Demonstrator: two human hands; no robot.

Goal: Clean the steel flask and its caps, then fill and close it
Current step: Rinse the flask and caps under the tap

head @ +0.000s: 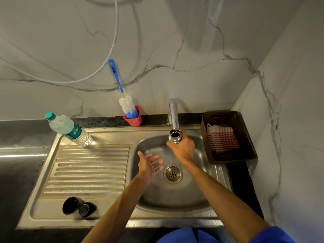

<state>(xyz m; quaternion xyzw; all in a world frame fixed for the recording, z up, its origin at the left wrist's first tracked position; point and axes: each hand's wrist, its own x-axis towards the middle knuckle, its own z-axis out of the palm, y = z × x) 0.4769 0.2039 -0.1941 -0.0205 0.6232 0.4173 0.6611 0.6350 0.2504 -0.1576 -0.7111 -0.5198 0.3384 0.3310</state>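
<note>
Head view: our right hand [183, 148] is wrapped around the steel flask [174, 136], fingers curled about its body, holding it upright over the sink basin [175, 195] with its open mouth directly under the tap spout [174, 114]. Our left hand [149, 165] hangs above the basin with fingers straight, holding nothing. We judge this a rinse or fill; whether water is running we cannot tell. To do it well, we should keep the mouth centred beneath the spout, keep the flask vertical, and hold the wet steel firmly, since it may slip. Both black caps [78, 206] lie on the drainboard [87, 169], well apart from the flask; the bottle brush [128, 106] stands in its red cup [134, 120].
</note>
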